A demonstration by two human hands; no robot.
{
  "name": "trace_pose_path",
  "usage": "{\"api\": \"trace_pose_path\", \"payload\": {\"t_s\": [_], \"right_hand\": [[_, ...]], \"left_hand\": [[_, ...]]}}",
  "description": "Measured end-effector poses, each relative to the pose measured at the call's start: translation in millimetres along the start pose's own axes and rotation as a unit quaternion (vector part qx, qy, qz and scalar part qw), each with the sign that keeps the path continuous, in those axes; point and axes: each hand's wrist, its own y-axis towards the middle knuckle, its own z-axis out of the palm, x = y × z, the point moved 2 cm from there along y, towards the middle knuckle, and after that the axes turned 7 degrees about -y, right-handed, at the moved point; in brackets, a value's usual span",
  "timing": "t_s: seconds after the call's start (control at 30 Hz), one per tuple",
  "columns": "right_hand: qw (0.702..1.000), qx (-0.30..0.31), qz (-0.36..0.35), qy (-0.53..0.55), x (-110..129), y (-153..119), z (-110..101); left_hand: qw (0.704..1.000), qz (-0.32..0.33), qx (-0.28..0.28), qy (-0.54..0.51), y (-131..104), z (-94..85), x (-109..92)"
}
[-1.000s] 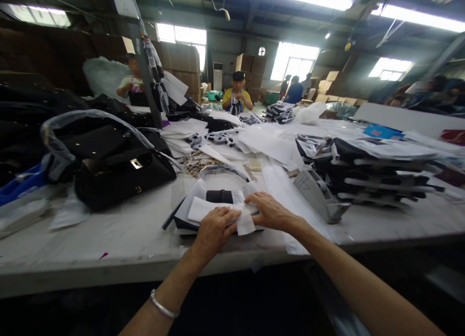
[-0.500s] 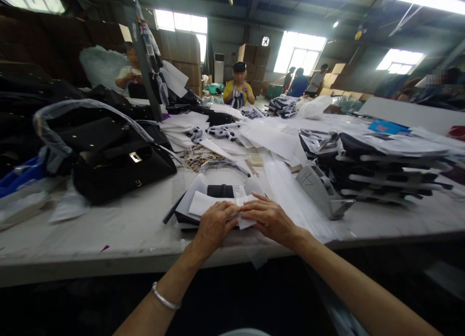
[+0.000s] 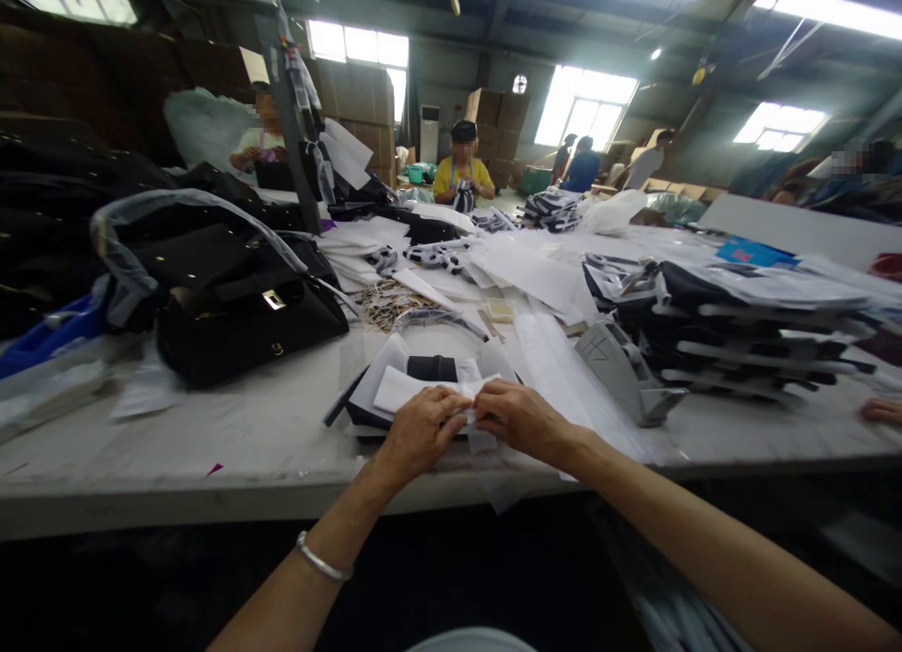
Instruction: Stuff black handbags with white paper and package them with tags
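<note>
Both hands have drawn closer since half a second ago: their fingertips, then a little apart on the white paper, now meet over it, and the loose flap that hung below the right hand is bunched up between them. At the far right edge of the table another person's fingers have come into view.

The left hand is curled, fingers and thumb pinched together on the paper. The right hand is closed on the same sheet from the other side, its fingertips touching those of the left. A silver bangle sits on the left wrist.

The paper lies under and just beyond the pinch, wrapped over a small black bag that lies flat on the table straight ahead of the fingertips. The bag's wrapped handle arcs just beyond that.

To the right of the grip, near the right hand, stands a grey tape dispenser, and past it a stack of wrapped bags. Well to the left of the grip sits a large black handbag. Far beyond the grip, a person in yellow works at the table's other end.
</note>
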Motion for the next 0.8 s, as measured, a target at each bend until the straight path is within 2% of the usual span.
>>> {"api": "trace_pose_path", "payload": {"t_s": [0.23, 0.37, 0.47, 0.53, 0.63, 0.7, 0.8], "right_hand": [[0.975, -0.003, -0.098, -0.2, 9.1, 2.2, 10.9], [0.973, -0.019, -0.082, -0.213, 8.2, 11.2, 19.3], [0.982, -0.03, -0.05, -0.181, 6.5, 10.7, 15.6], [0.989, -0.048, -0.048, -0.128, 8.5, -1.2, 7.3], [0.993, -0.069, -0.075, -0.055, 15.0, -38.8, -0.4], [0.993, -0.051, -0.088, -0.051, 17.5, -70.1, 7.4], [0.991, -0.022, -0.082, -0.1, 14.7, -107.7, 37.7]], "left_hand": [[0.999, 0.003, -0.04, 0.023, -0.9, 7.3, 2.4], [0.997, 0.008, -0.062, 0.049, -0.6, 14.3, 5.8], [0.995, 0.02, -0.062, 0.071, -1.8, 18.5, 6.6], [0.994, 0.033, -0.061, 0.089, -2.9, 20.7, 5.9], [0.992, 0.043, -0.058, 0.107, -4.0, 22.9, 4.1], [0.991, 0.047, -0.054, 0.113, -4.0, 23.6, 3.3], [0.99, 0.049, -0.055, 0.118, -3.5, 23.5, 3.4]]}}
